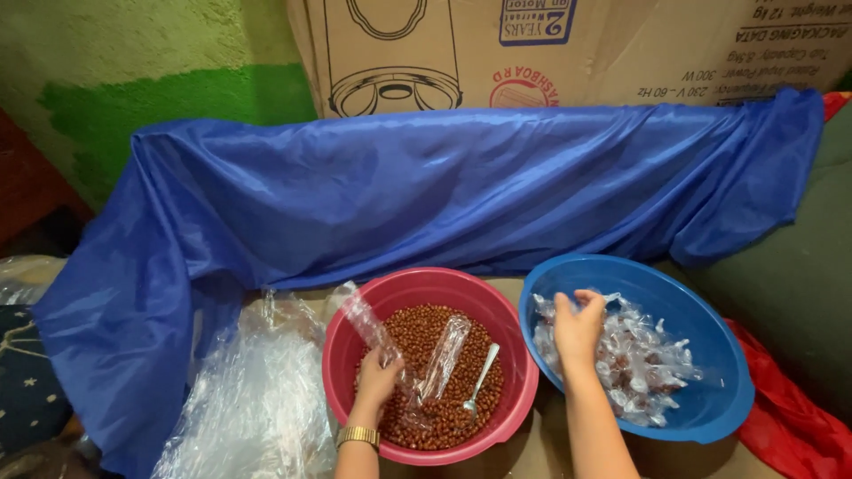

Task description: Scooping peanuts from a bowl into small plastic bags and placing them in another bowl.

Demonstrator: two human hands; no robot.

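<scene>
Peanuts (424, 355) fill the pink bowl (342, 355), and the left hand (377, 380) rests low in it with a gold watch (358, 435) at the wrist. Its fingers are curled shut around the lower end of a narrow clear bag (368, 324), which rises up and to the left out of the grip, past the bowl's rim. A second clear bag (444, 355) lies slanted on the nuts just right of those fingers, and a metal spoon (480, 380) rests beyond it with its bowl end sunk in the nuts. The right hand (577, 330) hovers in the blue bowl (710, 417), over a heap of small filled packets (643, 368); its fingers bend inward and seem to pinch one packet at the tips, though glare makes that unsure. Loose clear plastic (253, 399) lies left of the pink bowl, with blue cloth (444, 195) draped behind both bowls
</scene>
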